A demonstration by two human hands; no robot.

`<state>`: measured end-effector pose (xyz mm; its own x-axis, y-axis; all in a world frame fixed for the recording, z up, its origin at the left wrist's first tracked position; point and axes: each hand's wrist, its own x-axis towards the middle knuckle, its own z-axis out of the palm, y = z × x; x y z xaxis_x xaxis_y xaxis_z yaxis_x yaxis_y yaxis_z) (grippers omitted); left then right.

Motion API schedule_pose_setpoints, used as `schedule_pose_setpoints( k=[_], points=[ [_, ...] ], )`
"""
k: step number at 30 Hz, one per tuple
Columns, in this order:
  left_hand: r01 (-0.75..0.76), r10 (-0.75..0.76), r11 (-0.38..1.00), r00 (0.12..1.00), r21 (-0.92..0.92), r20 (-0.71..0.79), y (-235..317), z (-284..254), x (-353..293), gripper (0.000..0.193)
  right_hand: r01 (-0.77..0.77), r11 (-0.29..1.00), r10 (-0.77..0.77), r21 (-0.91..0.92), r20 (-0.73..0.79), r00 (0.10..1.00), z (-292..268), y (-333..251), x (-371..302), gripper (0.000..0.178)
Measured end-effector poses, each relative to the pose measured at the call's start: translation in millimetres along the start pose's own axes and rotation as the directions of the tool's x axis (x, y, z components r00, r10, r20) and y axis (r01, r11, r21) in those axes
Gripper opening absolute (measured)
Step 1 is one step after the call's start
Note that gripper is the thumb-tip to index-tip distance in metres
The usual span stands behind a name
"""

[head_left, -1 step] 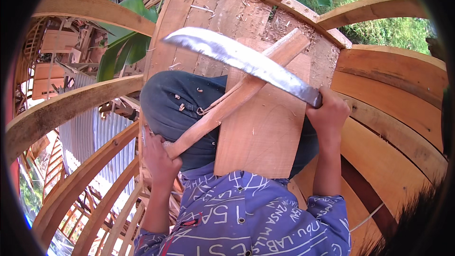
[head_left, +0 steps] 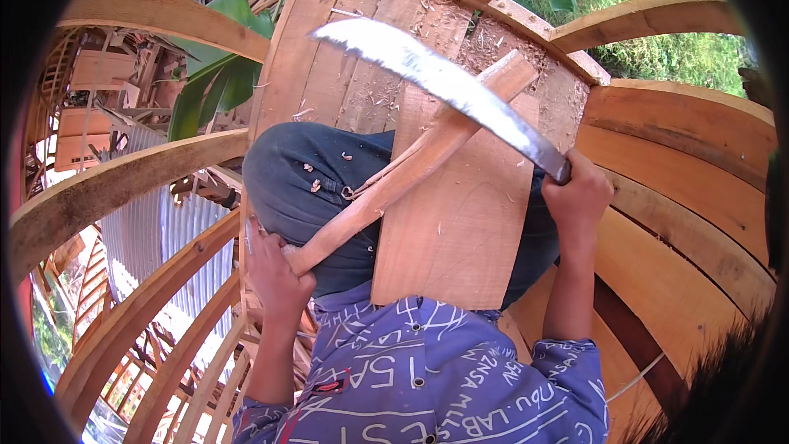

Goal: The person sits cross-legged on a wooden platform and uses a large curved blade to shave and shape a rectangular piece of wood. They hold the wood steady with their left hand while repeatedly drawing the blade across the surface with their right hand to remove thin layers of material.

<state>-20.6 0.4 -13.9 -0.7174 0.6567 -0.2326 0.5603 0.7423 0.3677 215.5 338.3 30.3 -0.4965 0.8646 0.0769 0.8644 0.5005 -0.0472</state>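
My right hand is closed round the handle end of a machete, whose broad, shiny curved blade points to the far left. The blade crosses above a long, narrow wooden piece, roughly shaped like a handle; whether they touch I cannot tell. My left hand grips the near, thinner end of this piece beside my knee. Its far end rests over a flat wooden board lying across my lap. A thin curled strip of wood hangs along the piece's left side.
Wood shavings litter the plank floor ahead. Curved wooden ribs rise at the left, and side planks run along the right. Banana leaves and corrugated metal sheets show outside on the left.
My right hand has shifted slightly right and up, carrying the machete blade away and to the right along the wooden piece. My left hand and the wooden piece stay in place.
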Motion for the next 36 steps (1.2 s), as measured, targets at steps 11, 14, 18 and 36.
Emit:
schedule_pose_setpoints(
  k=[11,14,18,36],
  points=[
    [-0.083,0.085,0.996,0.992,0.026,-0.091,1,3,4,0.044,0.11,0.977,-0.12,0.183,0.042,0.992,-1,-31,-12,0.012],
    [-0.11,0.115,0.993,0.985,0.044,-0.13,0,2,1,0.043,0.154,0.975,-0.161,0.161,0.033,0.986,-7,-36,-7,0.012],
    [-0.147,0.152,0.988,0.98,0.042,-0.126,6,-4,7,0.043,-0.016,0.998,0.021,0.062,-0.083,0.996,-4,13,-1,0.016],
    [-0.129,0.124,0.991,0.98,-0.028,-0.153,-1,8,4,0.04,-0.188,0.908,0.192,0.374,0.029,0.981,-1,7,-3,0.02]
  ],
)
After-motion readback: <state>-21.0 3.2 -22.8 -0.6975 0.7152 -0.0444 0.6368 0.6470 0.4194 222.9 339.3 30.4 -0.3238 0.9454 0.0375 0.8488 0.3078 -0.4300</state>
